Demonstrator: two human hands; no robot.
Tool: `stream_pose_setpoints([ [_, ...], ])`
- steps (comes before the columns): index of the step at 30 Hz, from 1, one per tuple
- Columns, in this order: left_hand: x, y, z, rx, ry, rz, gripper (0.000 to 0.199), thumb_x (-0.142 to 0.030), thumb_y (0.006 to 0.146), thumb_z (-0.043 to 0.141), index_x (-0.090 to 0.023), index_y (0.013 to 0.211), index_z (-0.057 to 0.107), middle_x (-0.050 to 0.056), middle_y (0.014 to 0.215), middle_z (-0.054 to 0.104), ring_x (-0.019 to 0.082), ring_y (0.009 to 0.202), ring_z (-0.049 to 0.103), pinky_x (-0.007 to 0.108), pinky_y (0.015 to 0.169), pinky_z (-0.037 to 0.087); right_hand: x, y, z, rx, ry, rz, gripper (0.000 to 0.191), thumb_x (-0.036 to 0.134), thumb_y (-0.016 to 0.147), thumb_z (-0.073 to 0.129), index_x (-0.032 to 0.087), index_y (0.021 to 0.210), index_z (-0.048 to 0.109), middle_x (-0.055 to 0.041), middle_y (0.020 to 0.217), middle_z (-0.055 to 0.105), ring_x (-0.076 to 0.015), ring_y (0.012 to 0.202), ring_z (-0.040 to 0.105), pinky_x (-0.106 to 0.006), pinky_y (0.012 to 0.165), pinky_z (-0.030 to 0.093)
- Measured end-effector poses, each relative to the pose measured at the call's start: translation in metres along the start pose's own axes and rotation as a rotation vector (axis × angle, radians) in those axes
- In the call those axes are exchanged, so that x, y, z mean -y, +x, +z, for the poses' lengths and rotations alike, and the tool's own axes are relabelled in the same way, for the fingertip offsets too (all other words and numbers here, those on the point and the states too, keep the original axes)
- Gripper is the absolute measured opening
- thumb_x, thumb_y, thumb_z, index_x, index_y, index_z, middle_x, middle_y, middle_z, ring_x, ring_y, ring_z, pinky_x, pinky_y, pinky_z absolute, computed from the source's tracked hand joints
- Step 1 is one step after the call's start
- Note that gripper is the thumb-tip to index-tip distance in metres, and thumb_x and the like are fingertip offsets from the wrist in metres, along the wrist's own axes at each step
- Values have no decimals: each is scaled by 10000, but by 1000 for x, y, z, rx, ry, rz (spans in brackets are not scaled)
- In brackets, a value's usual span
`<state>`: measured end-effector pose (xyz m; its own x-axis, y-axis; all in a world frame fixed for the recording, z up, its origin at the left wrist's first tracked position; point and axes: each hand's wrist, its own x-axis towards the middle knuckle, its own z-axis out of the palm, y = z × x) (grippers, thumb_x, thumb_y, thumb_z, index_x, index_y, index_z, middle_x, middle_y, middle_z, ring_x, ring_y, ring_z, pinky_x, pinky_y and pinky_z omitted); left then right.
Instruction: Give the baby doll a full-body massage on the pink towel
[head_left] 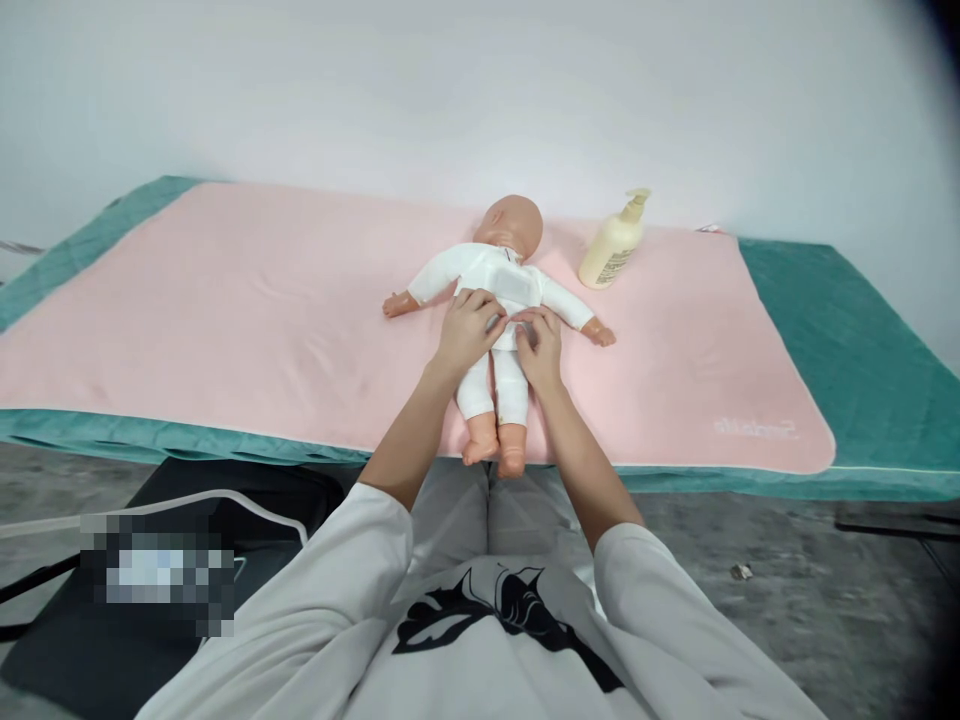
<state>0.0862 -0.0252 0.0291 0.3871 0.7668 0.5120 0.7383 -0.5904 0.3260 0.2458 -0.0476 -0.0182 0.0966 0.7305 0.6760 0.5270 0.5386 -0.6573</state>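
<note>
A baby doll (491, 265) in white cloth lies on a pink mat, its bare head away from me and its feet at the near edge. Its arms are spread to both sides. A pale rectangular patch (512, 287) shows on its upper torso. My left hand (471, 328) rests on the left side of the doll's waist, fingers bent but apart from the thumb. On the other side of the waist lies my right hand (541, 345), thumb and index finger apart. The fingertips of both hands almost meet at the middle. Neither hand visibly grips anything.
A cream pump bottle (611, 250) stands right of the doll's head. The pink mat (300, 300) covers most of a green padded table (847, 330) against a white wall. A black chair (82, 640), partly blurred out, is below left.
</note>
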Motion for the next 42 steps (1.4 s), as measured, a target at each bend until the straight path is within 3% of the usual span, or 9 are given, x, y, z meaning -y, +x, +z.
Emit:
stream_pose_setpoints([
  [6,0,4,2,-6,-17,-42,189,-311,956,543,-205,961,700,75,1049,670,257,1063,565,439,1017,420,-7,12,7,-9,-16,12,139,214,881,525,243,951,642,-62,984,633,-251,1031,591,-463,988,472],
  [19,-3,5,1,49,-14,-92,203,-298,945,525,-191,960,696,99,1015,695,277,1038,596,424,916,460,-8,11,7,77,6,92,146,186,860,500,231,905,631,-59,950,675,-262,999,581,-460,983,460],
  [28,0,9,1,-14,-19,-55,210,-280,958,473,-184,1033,645,107,1088,654,268,1104,557,451,1087,379,-7,16,8,-16,-12,42,165,182,856,513,241,950,636,-67,1025,629,-247,1069,590,-463,1033,464],
  [32,1,10,1,-46,7,-64,241,-305,949,489,-188,1099,638,131,1186,626,299,1164,532,478,1087,383,-10,20,10,-10,11,24,155,190,862,528,236,960,638,-73,1048,620,-251,1086,589,-472,1049,460],
  [36,0,12,1,17,29,-64,276,-298,949,483,-175,1147,632,139,1236,621,308,1204,531,488,1118,357,-13,24,10,25,33,31,155,213,880,526,241,984,636,-70,1055,610,-245,1093,591,-465,1067,470],
  [42,0,13,4,78,48,-86,313,-305,966,438,-158,1157,638,148,1197,637,308,1140,568,463,1026,424,-14,24,9,84,-22,49,189,217,882,512,229,1020,640,-86,1058,615,-261,1084,602,-463,1034,491],
])
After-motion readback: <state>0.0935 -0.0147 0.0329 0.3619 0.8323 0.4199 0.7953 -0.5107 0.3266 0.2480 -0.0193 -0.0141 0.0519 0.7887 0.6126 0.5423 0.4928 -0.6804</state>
